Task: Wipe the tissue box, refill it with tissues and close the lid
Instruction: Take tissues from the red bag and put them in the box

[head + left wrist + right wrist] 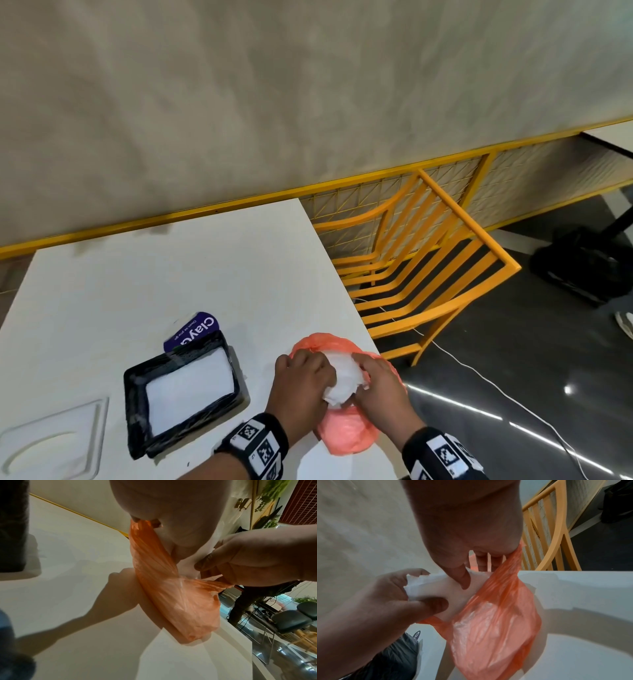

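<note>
So the refill was the step in hand: both hands were at the thin orange plastic bag (346, 433) near the white table's (171, 274) right edge, working a wad of white tissues (342, 380) out of its mouth. The left hand (301, 387) had thumb and curled fingers clamped on the wad's near end; the right hand (380, 387) pinched the tissues and the bag's rim together. The black rectangular tissue box (137, 404) sat open just left of them, white showing inside, and its flat white lid (51, 442) lay further left. Next, I judged, the wad needed freeing from the bag, carrying left and seating in the box.
</note>
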Demonstrator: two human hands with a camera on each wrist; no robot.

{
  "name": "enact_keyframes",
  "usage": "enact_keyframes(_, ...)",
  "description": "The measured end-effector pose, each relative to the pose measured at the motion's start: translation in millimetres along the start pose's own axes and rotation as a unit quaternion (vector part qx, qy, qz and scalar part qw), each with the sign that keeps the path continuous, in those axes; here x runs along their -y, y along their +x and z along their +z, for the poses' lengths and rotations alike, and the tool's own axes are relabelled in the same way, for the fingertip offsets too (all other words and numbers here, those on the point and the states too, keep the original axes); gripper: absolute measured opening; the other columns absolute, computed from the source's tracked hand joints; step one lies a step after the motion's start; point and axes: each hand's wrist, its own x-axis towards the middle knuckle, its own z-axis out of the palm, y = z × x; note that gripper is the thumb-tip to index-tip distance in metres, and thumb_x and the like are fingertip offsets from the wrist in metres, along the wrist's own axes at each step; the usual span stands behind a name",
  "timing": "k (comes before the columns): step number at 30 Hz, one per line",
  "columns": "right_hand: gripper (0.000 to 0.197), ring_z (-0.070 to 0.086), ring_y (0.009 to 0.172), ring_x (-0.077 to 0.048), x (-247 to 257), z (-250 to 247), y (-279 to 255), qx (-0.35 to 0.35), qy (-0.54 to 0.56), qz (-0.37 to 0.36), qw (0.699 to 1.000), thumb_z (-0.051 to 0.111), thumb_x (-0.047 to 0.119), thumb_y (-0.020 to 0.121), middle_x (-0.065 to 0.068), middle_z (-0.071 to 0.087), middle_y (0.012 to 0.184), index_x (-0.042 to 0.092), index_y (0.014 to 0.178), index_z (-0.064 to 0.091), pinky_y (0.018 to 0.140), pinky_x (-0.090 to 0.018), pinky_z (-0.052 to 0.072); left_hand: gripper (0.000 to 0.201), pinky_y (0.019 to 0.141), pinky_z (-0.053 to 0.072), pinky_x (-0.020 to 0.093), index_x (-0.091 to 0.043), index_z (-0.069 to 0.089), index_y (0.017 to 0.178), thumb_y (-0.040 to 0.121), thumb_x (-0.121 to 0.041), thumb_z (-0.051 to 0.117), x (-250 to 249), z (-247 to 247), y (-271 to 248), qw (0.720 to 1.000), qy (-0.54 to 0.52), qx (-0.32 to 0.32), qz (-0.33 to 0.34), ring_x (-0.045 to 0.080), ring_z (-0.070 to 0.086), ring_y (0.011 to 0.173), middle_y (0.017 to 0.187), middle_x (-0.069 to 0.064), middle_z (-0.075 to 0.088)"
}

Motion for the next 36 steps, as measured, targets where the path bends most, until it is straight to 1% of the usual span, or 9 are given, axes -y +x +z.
enact_keyframes(5, 0.062, 0.043, 0.132, -0.014, 1.2, -6.9, -7.4, 0.025, 0.024, -0.041, 0.999, 0.070, 0.029, 0.080, 0.010, 0.050, 0.139, 0.035, 0.138, 0.046, 0.107, -0.025, 0.034, 0.043, 0.077, 0.041, 0.038, -0.034, 0.049, 0.086, 0.051, -0.021, 0.068, -8.2, -19.0, 1.9, 0.996, -0.086, -0.027, -0.028, 0.010, 0.063, 0.084, 0.082, -0.018, 0.062)
enact_keyframes(9, 0.071, 0.049, 0.114, -0.005, 13.4, -47.7, -27.0, 0.090, 0.150, -0.032, 0.984, 0.079, 0.022, 0.072, 0.024, 0.051, 0.123, 0.044, 0.129, 0.044, 0.087, -0.015, 0.043, 0.032, 0.088, 0.035, 0.031, -0.040, 0.044, 0.089, 0.069, -0.022, 0.062, -7.7, -56.2, -3.2, 0.965, -0.233, -0.070, -0.094, 0.002, 0.057, 0.076, 0.079, -0.018, 0.062)
enact_keyframes(12, 0.071, 0.060, 0.111, -0.016, 33.2, -78.1, -37.0, 0.117, 0.267, -0.051, 0.955, 0.086, 0.033, 0.060, 0.009, 0.064, 0.122, 0.039, 0.125, 0.057, 0.092, -0.038, 0.053, 0.022, 0.063, 0.038, 0.022, -0.035, 0.055, 0.077, 0.071, -0.018, 0.066, -5.3, -96.6, -7.2, 0.843, -0.488, -0.122, -0.191, 0.004, 0.050, 0.063, 0.068, -0.014, 0.059)
enact_keyframes(16, 0.084, 0.060, 0.115, -0.043, 75.9, -84.8, -34.7, 0.208, 0.540, -0.061, 0.813, 0.090, 0.018, 0.057, -0.019, 0.064, 0.126, 0.014, 0.132, 0.052, 0.098, -0.060, 0.047, 0.040, 0.085, 0.055, 0.042, -0.018, 0.063, 0.110, 0.072, -0.011, 0.074, 14.3, -132.2, -21.0, 0.708, -0.646, -0.163, -0.235, 0.027, 0.069, 0.094, 0.104, 0.012, 0.074)
enact_keyframes(19, 0.070, 0.061, 0.113, -0.047, 116.0, -72.6, -29.8, 0.235, 0.585, -0.058, 0.774, 0.077, 0.000, 0.066, -0.025, 0.063, 0.124, 0.007, 0.131, 0.051, 0.092, -0.056, 0.052, 0.066, 0.099, 0.054, 0.044, -0.013, 0.057, 0.128, 0.068, -0.019, 0.081, 34.3, -142.7, -41.9, 0.681, -0.675, -0.113, -0.261, 0.028, 0.068, 0.113, 0.121, 0.011, 0.072)
enact_keyframes(23, 0.052, 0.062, 0.109, -0.046, 158.5, -44.7, -28.3, 0.270, 0.520, -0.051, 0.809, 0.060, -0.010, 0.073, -0.025, 0.066, 0.118, 0.007, 0.122, 0.059, 0.095, -0.061, 0.048, 0.068, 0.108, 0.046, 0.048, -0.016, 0.055, 0.137, 0.075, -0.029, 0.079, 63.3, -148.8, -81.2, 0.686, -0.675, -0.054, -0.264, 0.028, 0.063, 0.123, 0.130, 0.007, 0.068)
enact_keyframes(29, 0.045, 0.065, 0.099, -0.042, 204.4, -2.4, -27.5, 0.243, 0.517, -0.063, 0.818, 0.058, -0.007, 0.065, -0.030, 0.064, 0.115, 0.009, 0.105, 0.067, 0.092, -0.061, 0.047, 0.071, 0.095, 0.055, 0.045, -0.011, 0.056, 0.133, 0.067, -0.012, 0.082, 100.2, -165.0, -117.9, 0.633, -0.694, -0.165, -0.300, 0.036, 0.065, 0.117, 0.128, 0.018, 0.068)
enact_keyframes(34, 0.052, 0.064, 0.103, -0.040, 243.3, 6.9, -18.3, 0.254, 0.555, -0.110, 0.784, 0.061, -0.008, 0.066, -0.026, 0.065, 0.116, 0.003, 0.117, 0.059, 0.088, -0.048, 0.051, 0.049, 0.085, 0.059, 0.035, -0.003, 0.063, 0.124, 0.075, -0.007, 0.072, 122.0, -190.3, -130.2, 0.618, -0.706, -0.211, -0.275, 0.031, 0.071, 0.107, 0.120, 0.018, 0.072)
enact_keyframes(36, 0.050, 0.065, 0.106, -0.038, 255.1, 9.5, -12.8, 0.286, 0.515, -0.106, 0.801, 0.064, -0.001, 0.074, -0.021, 0.067, 0.119, 0.008, 0.123, 0.057, 0.091, -0.052, 0.050, 0.048, 0.091, 0.058, 0.036, -0.005, 0.062, 0.125, 0.078, -0.011, 0.072, 130.2, -199.0, -129.2, 0.631, -0.691, -0.231, -0.268, 0.029, 0.070, 0.108, 0.120, 0.015, 0.072)
